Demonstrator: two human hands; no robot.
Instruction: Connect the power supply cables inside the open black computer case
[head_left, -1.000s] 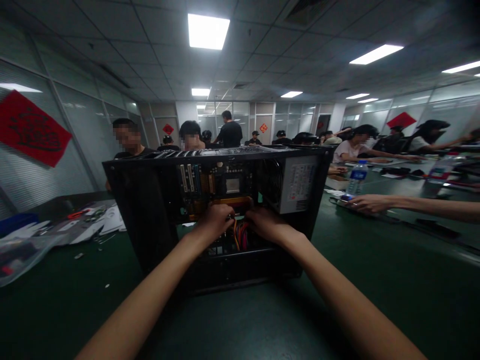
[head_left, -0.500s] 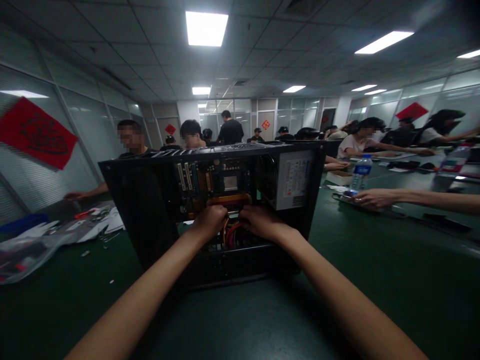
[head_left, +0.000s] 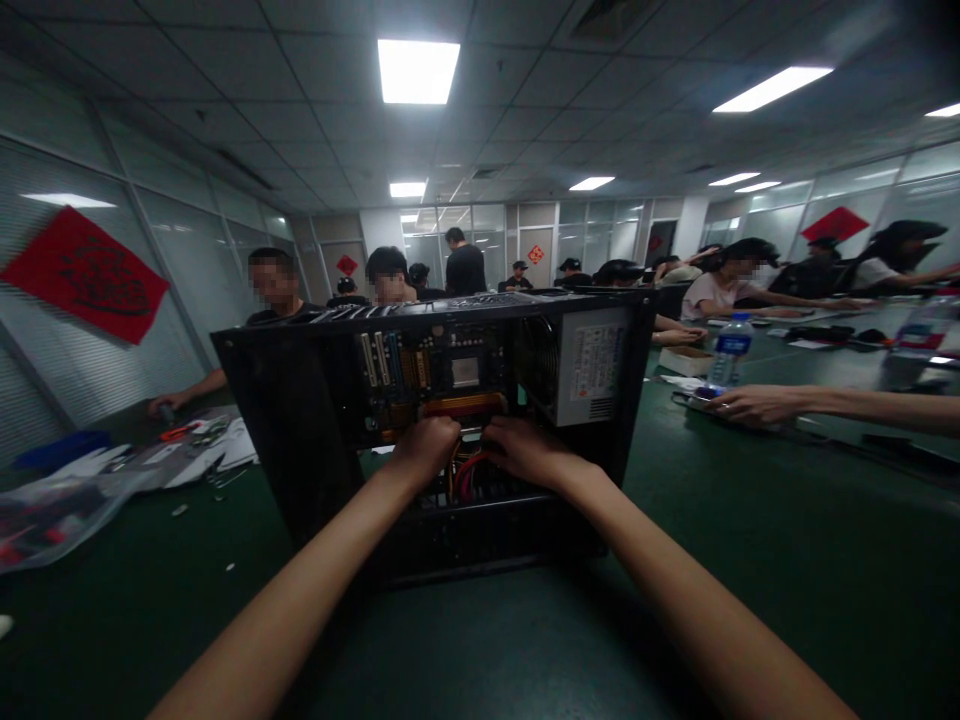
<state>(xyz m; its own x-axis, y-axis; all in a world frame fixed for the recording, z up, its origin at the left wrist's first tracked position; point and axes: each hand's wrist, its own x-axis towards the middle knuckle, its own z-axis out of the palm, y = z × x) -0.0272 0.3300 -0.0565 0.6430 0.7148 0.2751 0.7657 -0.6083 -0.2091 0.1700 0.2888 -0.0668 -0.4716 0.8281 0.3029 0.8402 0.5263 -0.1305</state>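
- On the green table (head_left: pixel 465 650), in the head view, an open computer case (head_left: pixel 450 535) is stood with its open side toward the wearer.
- Inside it, below the circuit board (head_left: pixel 466 370), coloured cables (head_left: pixel 466 476) are framed by the left hand (head_left: pixel 429 447) and right hand (head_left: pixel 521 448), both curled; whether anything is pinched cannot be told.
- Cables are probably best handled gently, with strain kept off the wires and both wrists kept steady.

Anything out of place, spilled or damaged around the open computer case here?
No spill or damage shows. Slightly odd: a small white bit and a small pale piece lie loose on the green table, left of the computer case, away from the papers.
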